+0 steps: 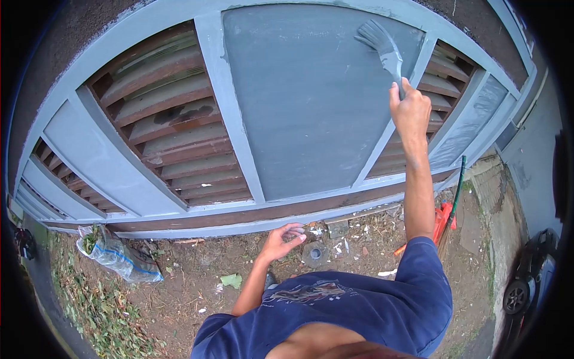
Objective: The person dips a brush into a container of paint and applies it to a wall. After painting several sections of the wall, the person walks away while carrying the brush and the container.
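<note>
My right hand (pixel 411 112) is closed round the handle of a paintbrush (pixel 390 60). Grey paint coats the brush, and its bristles lie at the upper right part of a dark grey panel (pixel 299 107). Lighter grey frame strips (pixel 230 102) border that panel on both sides. Low in front of the wall, my left hand (pixel 284 240) hangs with its fingers apart and nothing in it. Bare ground with paint chips lies below that hand.
Brown louvred slats (pixel 179 119) flank the panel. A clear plastic sack (pixel 119 257) of leaves lies at the wall's foot on the left. On the right are a red-orange bag (pixel 441 221), a green pole (pixel 458 191) and a dark car (pixel 529 281). A grey block (pixel 315 254) sits on the soil.
</note>
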Motion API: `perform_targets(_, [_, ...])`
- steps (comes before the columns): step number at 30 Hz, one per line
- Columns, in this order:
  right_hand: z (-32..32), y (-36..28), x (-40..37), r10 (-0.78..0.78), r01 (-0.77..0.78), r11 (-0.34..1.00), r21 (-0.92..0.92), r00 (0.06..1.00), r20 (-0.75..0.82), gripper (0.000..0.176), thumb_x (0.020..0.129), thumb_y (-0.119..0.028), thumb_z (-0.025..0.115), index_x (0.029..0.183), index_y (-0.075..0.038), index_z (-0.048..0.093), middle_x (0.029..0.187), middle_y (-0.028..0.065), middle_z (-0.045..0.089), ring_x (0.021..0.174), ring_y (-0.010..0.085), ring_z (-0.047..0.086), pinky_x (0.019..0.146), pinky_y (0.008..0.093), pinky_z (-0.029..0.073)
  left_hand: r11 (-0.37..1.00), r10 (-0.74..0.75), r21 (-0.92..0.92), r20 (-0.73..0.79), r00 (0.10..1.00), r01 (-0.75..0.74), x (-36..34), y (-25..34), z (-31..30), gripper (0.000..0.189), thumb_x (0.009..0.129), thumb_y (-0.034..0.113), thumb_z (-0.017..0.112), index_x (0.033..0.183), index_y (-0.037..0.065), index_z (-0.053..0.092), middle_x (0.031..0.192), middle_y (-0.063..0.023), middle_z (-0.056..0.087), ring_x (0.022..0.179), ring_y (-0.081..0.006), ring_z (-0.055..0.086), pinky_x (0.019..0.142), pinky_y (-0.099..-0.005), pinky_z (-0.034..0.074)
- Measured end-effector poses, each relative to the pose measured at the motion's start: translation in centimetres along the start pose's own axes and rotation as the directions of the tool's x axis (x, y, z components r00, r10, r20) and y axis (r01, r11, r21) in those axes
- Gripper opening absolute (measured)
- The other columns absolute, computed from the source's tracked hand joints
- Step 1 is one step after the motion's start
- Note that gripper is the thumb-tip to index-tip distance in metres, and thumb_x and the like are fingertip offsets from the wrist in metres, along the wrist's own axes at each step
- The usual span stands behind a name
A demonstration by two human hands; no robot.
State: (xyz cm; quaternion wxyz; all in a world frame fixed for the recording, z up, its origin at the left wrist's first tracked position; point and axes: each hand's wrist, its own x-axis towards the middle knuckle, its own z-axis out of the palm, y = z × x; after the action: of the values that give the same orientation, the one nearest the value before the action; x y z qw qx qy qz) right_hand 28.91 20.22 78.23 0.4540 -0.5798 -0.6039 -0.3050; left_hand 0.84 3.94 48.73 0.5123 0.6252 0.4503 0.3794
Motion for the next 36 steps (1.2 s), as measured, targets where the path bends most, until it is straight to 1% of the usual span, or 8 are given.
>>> perform_targets(2, [0.1,3.4,0.9,0.096,-0.102,0.990,-0.101,0.994,-0.057,0.031,0.084,-0.022,0.062,0.105,0.000,0.068,0.071,0.0243,0.065,0.066,0.0416,0.065,0.063,0.0463,0.053,1.000,0.001,0.005,0.012,1.000,-0.001,0.3,0.0,0.0,0.043,0.084,0.018,0.072,0.121,0.000,0.058,0.107,-0.0105,0.067,0.094,-0.0146,0.063,0.086,-0.0305,0.050])
perform_targets(5, [-0.1,4.0,1.1,0.199,-0.209,0.965,-0.157,0.977,-0.079,0.026,0.085,-0.020,0.061,0.095,0.002,0.068,0.071,0.0242,0.065,0.067,0.0419,0.065,0.064,0.0476,0.053,0.998,0.011,-0.067,0.007,1.000,-0.011,-0.1,-0.4,0.2,0.046,0.084,0.029,0.073,0.121,0.004,0.060,0.107,-0.0092,0.069,0.097,-0.0152,0.064,0.089,-0.0315,0.048])
perform_targets(8, [0.7,-2.1,-0.2,0.118,-0.118,0.992,-0.052,0.993,-0.009,0.021,0.087,-0.017,0.058,0.079,0.002,0.059,0.065,0.0213,0.063,0.064,0.0402,0.065,0.057,0.0478,0.052,0.999,-0.011,-0.031,0.006,1.000,0.011,-0.7,-0.4,0.3,0.041,0.085,0.016,0.071,0.121,0.000,0.058,0.107,-0.0101,0.067,0.095,-0.0146,0.063,0.087,-0.0303,0.050])
perform_targets(16, [1.6,-18.0,-4.0,-0.268,0.174,0.868,0.465,0.953,0.143,0.015,0.085,-0.012,0.062,0.083,0.002,0.057,0.054,0.0140,0.056,0.048,0.0354,0.058,0.045,0.0437,0.045,0.997,-0.053,-0.069,-0.097,0.994,0.046,-2.2,-0.9,-0.9,0.040,0.085,0.015,0.071,0.119,0.000,0.059,0.107,-0.0093,0.068,0.096,-0.0147,0.063,0.088,-0.0309,0.049])
perform_targets(22, [-0.1,-10.1,-1.1,-0.126,0.035,0.945,0.325,0.956,0.265,0.019,0.085,-0.017,0.061,0.083,0.002,0.061,0.059,0.0162,0.061,0.057,0.0358,0.062,0.053,0.0456,0.050,0.998,-0.032,-0.058,-0.063,0.998,0.029,-1.4,-1.2,-0.9,0.045,0.083,0.025,0.074,0.119,0.003,0.060,0.101,-0.0073,0.069,0.094,-0.0146,0.063,0.087,-0.0309,0.048])
perform_targets(25, [-1.6,-3.6,0.7,0.005,-0.033,0.986,0.165,0.986,0.169,0.027,0.084,-0.021,0.063,0.102,-0.002,0.070,0.069,0.0225,0.064,0.066,0.0395,0.065,0.062,0.0451,0.052,0.998,-0.022,-0.054,-0.012,1.000,0.021,0.0,-0.3,-0.2,0.044,0.083,0.026,0.073,0.118,0.003,0.061,0.102,-0.0078,0.069,0.095,-0.0146,0.063,0.088,-0.0310,0.048])
perform_targets(30, [-1.5,4.9,3.5,0.234,-0.236,0.966,-0.107,0.972,-0.030,0.027,0.082,-0.023,0.062,0.095,-0.001,0.070,0.074,0.0250,0.065,0.074,0.0437,0.065,0.069,0.0469,0.054,1.000,0.023,-0.015,0.038,0.999,-0.022,1.2,1.0,1.1,0.043,0.084,0.026,0.073,0.119,0.004,0.061,0.104,-0.0082,0.069,0.096,-0.0145,0.064,0.088,-0.0312,0.048])
perform_targets(36, [-1.8,4.7,3.5,0.276,-0.273,0.956,-0.107,0.961,0.013,0.023,0.081,-0.019,0.061,0.081,0.003,0.067,0.074,0.0265,0.065,0.074,0.0449,0.065,0.069,0.0489,0.054,0.997,0.033,-0.074,0.010,0.999,-0.032,0.3,0.3,2.1,0.041,0.083,0.021,0.074,0.117,0.003,0.061,0.104,-0.0083,0.069,0.097,-0.0156,0.064,0.088,-0.0309,0.049])
